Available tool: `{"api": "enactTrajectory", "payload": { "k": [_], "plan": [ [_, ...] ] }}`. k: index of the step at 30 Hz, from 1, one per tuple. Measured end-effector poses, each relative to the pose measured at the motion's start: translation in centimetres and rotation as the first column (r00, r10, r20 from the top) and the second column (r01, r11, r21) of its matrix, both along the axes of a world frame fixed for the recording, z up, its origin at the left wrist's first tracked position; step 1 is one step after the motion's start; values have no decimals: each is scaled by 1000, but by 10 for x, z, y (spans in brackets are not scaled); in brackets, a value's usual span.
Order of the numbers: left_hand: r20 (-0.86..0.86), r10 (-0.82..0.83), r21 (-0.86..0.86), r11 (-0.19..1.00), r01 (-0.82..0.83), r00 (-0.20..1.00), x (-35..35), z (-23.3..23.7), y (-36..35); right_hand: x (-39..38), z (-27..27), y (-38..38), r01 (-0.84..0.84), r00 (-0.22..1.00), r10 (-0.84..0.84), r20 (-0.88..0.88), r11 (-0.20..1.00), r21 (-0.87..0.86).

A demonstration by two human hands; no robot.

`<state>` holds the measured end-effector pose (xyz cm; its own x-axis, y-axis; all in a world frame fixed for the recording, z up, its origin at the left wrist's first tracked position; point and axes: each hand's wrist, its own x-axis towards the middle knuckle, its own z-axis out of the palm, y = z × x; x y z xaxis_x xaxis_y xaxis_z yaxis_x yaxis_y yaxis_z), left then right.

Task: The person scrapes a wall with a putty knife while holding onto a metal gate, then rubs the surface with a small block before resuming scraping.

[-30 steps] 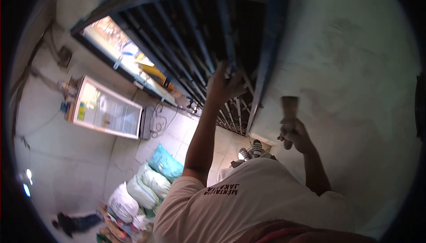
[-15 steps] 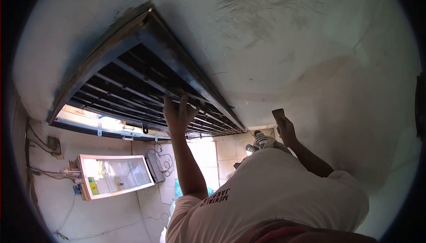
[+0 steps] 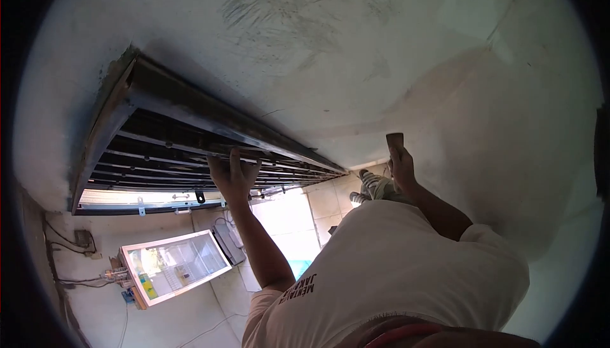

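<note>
My left hand (image 3: pixel 234 179) is up at the dark metal window grille (image 3: pixel 190 109), its fingers hooked around the bars. The grille stands out from the wall in a heavy frame, with several slats running along it. My right hand (image 3: pixel 401 160) grips a dark brown, flat, rectangular piece (image 3: pixel 394 140) by its lower end. It is held upright in front of the pale wall, and its exact kind cannot be made out.
Dark scratch marks (image 3: pixel 273 5) streak the wall (image 3: pixel 381 62). Down on the left are a glass-fronted display case (image 3: pixel 175 265), a wall box with cables (image 3: pixel 82 238) and bright light from an opening. My shoes (image 3: pixel 368 179) show above floor tiles (image 3: pixel 321 202).
The view has turned, so the grille and scratch marks sit further left. My left hand stays at the bars; my right hand still holds the brown piece, slightly higher in view.
</note>
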<state>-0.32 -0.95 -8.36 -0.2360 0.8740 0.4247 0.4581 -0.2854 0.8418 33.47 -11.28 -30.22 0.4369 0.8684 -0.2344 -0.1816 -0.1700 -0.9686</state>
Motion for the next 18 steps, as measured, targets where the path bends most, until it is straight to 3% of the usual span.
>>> {"api": "enactTrajectory", "payload": {
  "k": [2, 7, 10, 13, 18],
  "plan": [
    [19, -4, -7, 1000, 4, 1000, -3, -6, 3, 5, -11, -3, -22, 1000, 22, 12, 1000, -15],
    [61, -27, -42, 999, 30, 998, -6, -11, 1, 3, 44, 23, -17, 995, 17, -96, 1000, 1],
    [11, 19, -59, 998, -18, 1000, -3, -9, 2, 8, 21, 9, 4, 987, -11, -162, 999, -43],
    [13, 8, -45, 999, -7, 1000, -4, -9, 2, 12, -2, -11, -79, 993, 67, -96, 989, -126],
    [2, 0, -62, 998, 1, 1000, -3, -7, -1, 4, 59, 25, -52, 995, 49, -92, 998, -26]
  ]
}}
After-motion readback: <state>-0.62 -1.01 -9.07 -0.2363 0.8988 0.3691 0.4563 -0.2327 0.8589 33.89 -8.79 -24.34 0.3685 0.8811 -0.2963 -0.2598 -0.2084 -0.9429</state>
